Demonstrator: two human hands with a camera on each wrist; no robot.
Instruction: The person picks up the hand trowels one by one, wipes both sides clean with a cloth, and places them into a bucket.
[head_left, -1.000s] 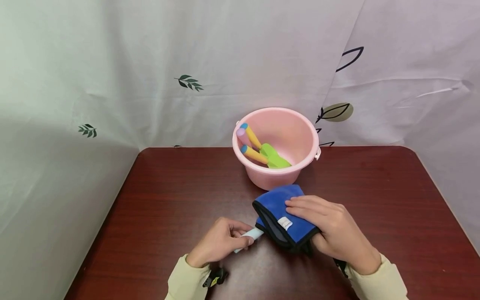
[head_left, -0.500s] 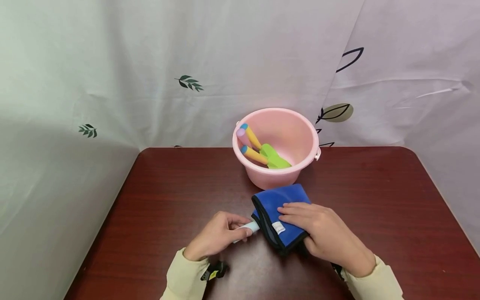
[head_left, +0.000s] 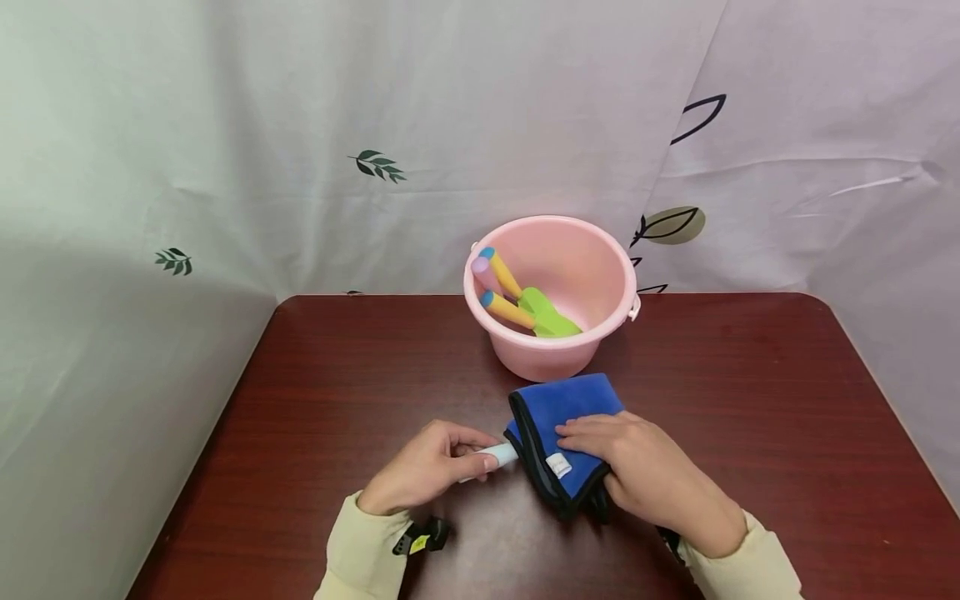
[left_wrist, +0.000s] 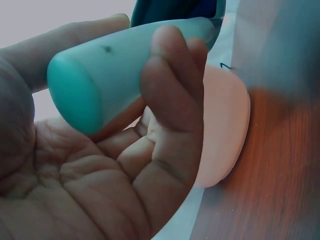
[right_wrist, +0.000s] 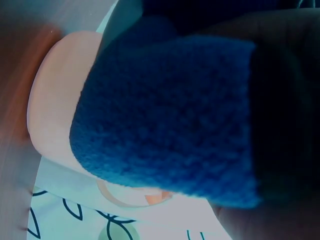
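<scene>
My left hand pinches a pale blue handle between thumb and fingers. In the left wrist view, the rounded butt of the handle faces the palm. Its far end disappears into a folded blue cloth with black edging and a white tag. My right hand grips this cloth from the right, fingers over its top and thumb underneath. Whatever the handle carries is hidden inside the folds. Fuzzy blue cloth fills most of the right wrist view.
A pink bucket stands on the dark red-brown table just behind the cloth. Inside lean yellow handles with blue ends, a light purple handle and a green tool head. White patterned sheets hang behind and beside the table.
Both hands have shifted slightly left, along with the cloth and handle. The right fingers lie farther across the cloth, and its lower edge has turned. The bucket stays in place.
</scene>
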